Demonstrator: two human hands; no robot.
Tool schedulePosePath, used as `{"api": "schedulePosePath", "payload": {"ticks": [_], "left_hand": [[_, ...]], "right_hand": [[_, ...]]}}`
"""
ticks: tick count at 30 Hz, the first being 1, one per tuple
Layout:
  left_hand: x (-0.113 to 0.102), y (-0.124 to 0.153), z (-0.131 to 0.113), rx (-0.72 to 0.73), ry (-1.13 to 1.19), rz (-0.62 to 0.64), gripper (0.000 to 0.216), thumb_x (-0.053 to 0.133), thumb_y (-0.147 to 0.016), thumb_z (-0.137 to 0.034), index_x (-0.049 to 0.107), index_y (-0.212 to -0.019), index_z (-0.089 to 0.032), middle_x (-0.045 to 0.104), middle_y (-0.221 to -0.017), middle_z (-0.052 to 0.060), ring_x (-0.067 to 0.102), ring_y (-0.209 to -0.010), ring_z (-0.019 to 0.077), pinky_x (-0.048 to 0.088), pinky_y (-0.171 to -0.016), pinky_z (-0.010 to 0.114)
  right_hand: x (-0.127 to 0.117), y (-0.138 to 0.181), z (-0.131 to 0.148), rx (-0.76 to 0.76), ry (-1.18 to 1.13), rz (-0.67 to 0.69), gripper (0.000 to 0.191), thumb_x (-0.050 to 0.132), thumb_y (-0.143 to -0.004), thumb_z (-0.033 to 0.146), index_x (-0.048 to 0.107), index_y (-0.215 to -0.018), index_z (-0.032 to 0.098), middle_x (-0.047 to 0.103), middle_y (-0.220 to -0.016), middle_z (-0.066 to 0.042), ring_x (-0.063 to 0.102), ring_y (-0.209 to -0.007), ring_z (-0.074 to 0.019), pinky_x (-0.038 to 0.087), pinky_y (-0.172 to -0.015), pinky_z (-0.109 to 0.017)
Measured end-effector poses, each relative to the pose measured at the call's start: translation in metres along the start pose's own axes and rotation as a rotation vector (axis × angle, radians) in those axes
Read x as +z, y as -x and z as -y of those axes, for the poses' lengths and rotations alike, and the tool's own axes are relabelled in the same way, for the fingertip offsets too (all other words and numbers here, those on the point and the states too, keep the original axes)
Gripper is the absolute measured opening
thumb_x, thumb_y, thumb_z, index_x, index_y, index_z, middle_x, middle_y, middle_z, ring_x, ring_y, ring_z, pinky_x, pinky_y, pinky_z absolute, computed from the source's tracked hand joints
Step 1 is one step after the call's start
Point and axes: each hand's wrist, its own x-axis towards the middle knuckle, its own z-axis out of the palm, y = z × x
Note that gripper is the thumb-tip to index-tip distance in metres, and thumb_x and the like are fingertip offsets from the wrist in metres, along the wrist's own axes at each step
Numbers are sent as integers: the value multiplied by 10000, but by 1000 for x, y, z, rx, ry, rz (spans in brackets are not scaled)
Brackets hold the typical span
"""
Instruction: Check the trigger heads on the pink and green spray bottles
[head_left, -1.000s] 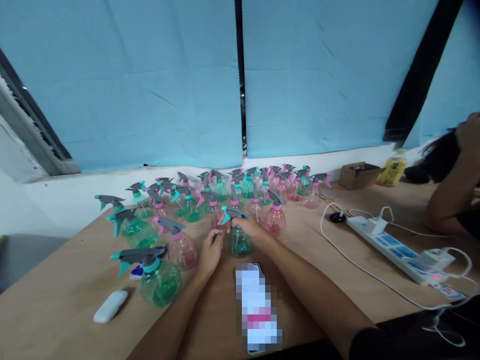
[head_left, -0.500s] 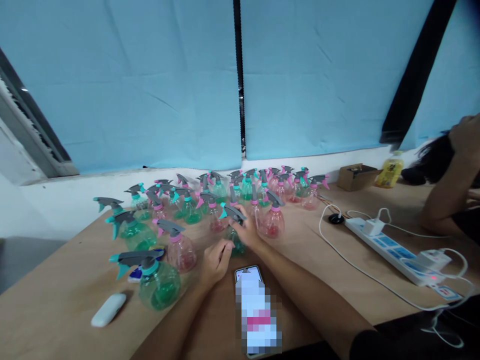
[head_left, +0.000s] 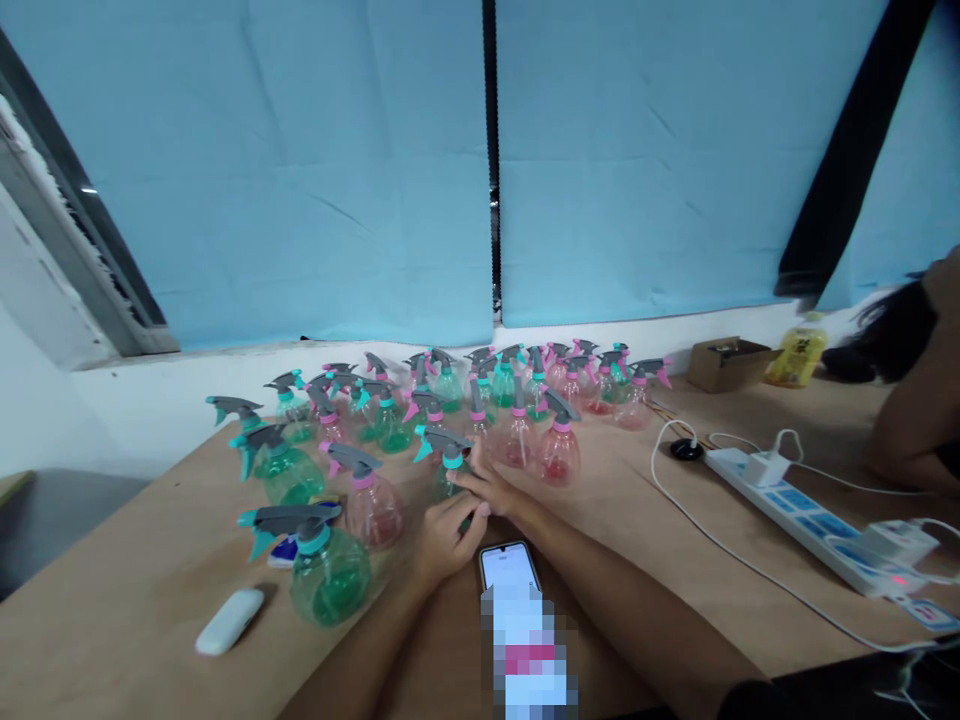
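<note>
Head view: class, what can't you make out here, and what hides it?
All in the head view:
- Lower body of the spray bottle at the hands: behind the left hand and right hand.
- Most of the phone screen: pixel blocks.
- Part of the blue packet: behind the nearest green bottle.
- Exact number of back bottles: they overlap.
- Rest of the other person: right edge.
- Print on the yellow bottle: blurred, small.

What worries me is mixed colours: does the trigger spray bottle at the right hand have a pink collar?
No, the trigger spray bottle at the right hand shows a turquoise collar.
</note>
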Motion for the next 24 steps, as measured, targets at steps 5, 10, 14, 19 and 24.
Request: {"api": "schedulePosePath", "payload": {"ticks": [5, 10, 14, 19, 24], "left_hand": [[-1, -1, 0, 19, 12, -10, 241, 476, -927, -275, 681, -813, -218, 674, -725, 45, 607, -668, 170, 444, -673, 264], [-2, 0, 3, -10, -20, -15, 250, 487, -921, -275, 665, -756, -218, 653, -681, 33, 590, -633, 162, 418, -648, 257], [-1, -1, 4, -79, -77, -23, 289, 489, -926, -313, 641, -699, -220, 625, -615, 17, 556, -572, 152, 372, -603, 253], [0, -5, 4, -116, -70, -36, 359, 461, -941, -350, 600, -642, -208, 590, -581, 2, 523, -543, 135, 349, -588, 239], [0, -8, 6, -203, -64, -75, 415, 443, -946, -382, 551, -596, -187, 535, -542, -25, 479, -524, 114, 328, -567, 232]], "right_hand": [[-4, 1, -1, -52, 24, 5, 293, 534, -896, 347, 498, -1158, 222, 507, -1141, -71, 464, -1144, -219, 365, -1034, -381], [-2, 0, 1, -57, 5, 24, 297, 532, -911, 352, 499, -1184, 238, 524, -1106, -45, 496, -1070, -200, 394, -981, -354], [-1, -4, -4, 17, 13, 0, 424, 651, -842, 415, 542, -1206, 225, 545, -957, -22, 511, -902, -179, 446, -804, -303], [1, -9, -15, 91, -31, -13, 488, 706, -794, 443, 572, -1208, 223, 555, -870, -8, 494, -738, -136, 427, -650, -247], [5, -11, -24, 136, -113, 3, 436, 700, -799, 433, 590, -1165, 222, 558, -828, 4, 480, -639, -103, 403, -583, -225]]}}
